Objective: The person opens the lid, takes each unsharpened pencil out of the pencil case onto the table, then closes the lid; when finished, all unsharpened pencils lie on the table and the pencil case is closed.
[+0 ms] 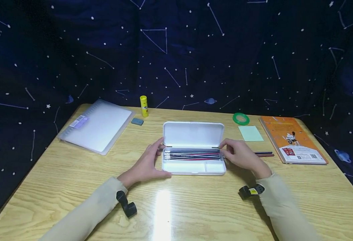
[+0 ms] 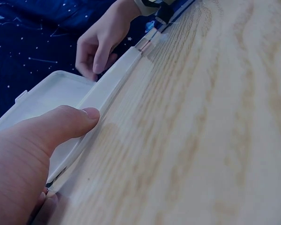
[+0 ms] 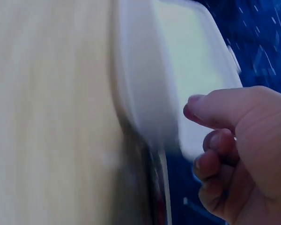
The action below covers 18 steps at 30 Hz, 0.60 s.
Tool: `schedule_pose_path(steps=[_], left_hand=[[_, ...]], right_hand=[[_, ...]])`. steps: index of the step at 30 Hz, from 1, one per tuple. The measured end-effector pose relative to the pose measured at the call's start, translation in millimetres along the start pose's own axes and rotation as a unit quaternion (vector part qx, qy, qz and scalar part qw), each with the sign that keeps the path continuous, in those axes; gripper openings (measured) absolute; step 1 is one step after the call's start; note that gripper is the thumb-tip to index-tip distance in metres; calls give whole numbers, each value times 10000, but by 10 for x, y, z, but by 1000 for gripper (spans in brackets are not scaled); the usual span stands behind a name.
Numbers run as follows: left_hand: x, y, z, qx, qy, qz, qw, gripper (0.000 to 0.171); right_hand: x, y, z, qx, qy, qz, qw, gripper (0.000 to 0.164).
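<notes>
A white pencil case (image 1: 184, 168) lies on the wooden table with its lid (image 1: 193, 134) raised. Several dark and red pencils (image 1: 191, 154) fill its rear compartment; the front ones show bare white plastic. My left hand (image 1: 147, 165) grips the case's left end, thumb (image 2: 75, 123) on the front side and fingers behind. At the right end my right hand (image 1: 241, 154) has its bent fingers beside the pencils' ends. In the right wrist view, its thumb and fingers (image 3: 215, 140) are curled; whether they pinch a pencil is hidden. Two more pencils (image 1: 264, 154) lie right of that hand.
Left stands a clear-covered spiral notebook (image 1: 99, 125), with a grey eraser (image 1: 137, 122) and yellow glue stick (image 1: 144, 106) near it. Right are green tape (image 1: 241, 118), pale green sticky notes (image 1: 250, 133) and an orange book (image 1: 293, 140). A dark starry cloth (image 1: 176, 67) hangs behind.
</notes>
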State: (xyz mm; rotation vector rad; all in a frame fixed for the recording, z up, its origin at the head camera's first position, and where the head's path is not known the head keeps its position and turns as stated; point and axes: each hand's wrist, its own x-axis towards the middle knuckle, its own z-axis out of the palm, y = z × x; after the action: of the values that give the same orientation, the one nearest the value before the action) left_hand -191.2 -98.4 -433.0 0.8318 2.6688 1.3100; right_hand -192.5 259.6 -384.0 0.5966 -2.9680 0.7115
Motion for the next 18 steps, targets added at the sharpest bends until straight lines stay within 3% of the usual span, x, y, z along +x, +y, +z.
schedule_pose_path(steps=[5, 10, 18], left_hand=[[-3, 1, 2, -5, 13, -36, 10000, 125], [4, -1, 6, -31, -13, -13, 10000, 124], [-1, -1, 6, -38, -15, -37, 10000, 125]], right_hand=[[164, -294, 181, -102, -279, -498, 9983, 9], [271, -430, 284, -87, -455, -863, 9952, 10], [396, -611, 392, -174, -632, -1020, 9926, 5]])
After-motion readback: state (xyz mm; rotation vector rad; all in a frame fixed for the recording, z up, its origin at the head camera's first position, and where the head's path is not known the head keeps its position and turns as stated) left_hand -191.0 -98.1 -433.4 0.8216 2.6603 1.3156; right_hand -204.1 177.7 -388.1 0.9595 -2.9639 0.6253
